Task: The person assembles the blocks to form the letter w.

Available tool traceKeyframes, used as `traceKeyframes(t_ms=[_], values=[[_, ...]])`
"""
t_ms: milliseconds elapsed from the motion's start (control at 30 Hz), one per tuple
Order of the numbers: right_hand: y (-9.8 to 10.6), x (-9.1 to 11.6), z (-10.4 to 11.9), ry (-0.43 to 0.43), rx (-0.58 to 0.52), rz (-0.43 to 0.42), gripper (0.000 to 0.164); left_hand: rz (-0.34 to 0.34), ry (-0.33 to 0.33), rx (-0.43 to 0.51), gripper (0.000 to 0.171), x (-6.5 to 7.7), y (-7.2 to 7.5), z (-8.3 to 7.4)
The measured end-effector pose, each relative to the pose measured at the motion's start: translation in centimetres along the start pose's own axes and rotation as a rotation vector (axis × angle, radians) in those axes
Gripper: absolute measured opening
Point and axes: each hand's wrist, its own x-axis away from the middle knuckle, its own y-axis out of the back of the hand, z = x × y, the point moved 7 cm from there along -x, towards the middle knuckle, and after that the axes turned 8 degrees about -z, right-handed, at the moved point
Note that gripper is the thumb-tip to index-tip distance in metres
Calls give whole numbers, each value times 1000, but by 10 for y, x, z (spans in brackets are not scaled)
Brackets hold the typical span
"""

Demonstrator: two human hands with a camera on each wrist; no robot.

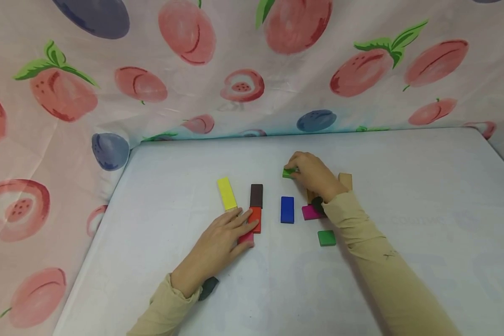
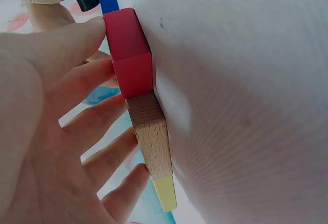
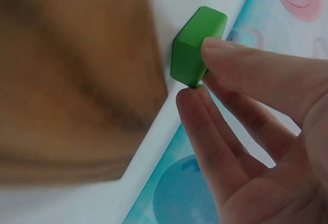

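Observation:
My right hand (image 1: 312,172) pinches a small green block (image 3: 187,55) between thumb and fingertips at the far middle of the table. My left hand (image 1: 216,242) lies with fingers spread and fairly straight over a row of blocks. Its fingers touch a red block (image 1: 256,220), and a pink block (image 1: 246,237) shows beneath them. In the left wrist view, the fingertips meet the sides of a pinkish-red block and a plain wooden block (image 2: 154,144). A yellow block (image 1: 227,193) extends beyond that hand, and a dark brown block (image 1: 256,196) adjoins the red one.
A blue block (image 1: 287,210) lies between the hands. Below the right wrist are a magenta block (image 1: 311,213), a second green block (image 1: 326,238) and a partly hidden wooden block (image 1: 345,180). Fruit-patterned cloth (image 1: 277,102) rises behind the white table (image 1: 424,261).

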Motion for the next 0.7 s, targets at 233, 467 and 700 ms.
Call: traceKeyframes(t_ms=[233, 467, 700], values=[[-5, -3, 10, 34, 8, 0, 30, 8, 10, -6, 48, 0, -1, 0], [-9, -6, 19, 45, 12, 0, 30, 4, 1, -9, 48, 0, 0, 0], [-13, -9, 28, 57, 28, 14, 30, -1, -1, -4, 48, 0, 1, -1]])
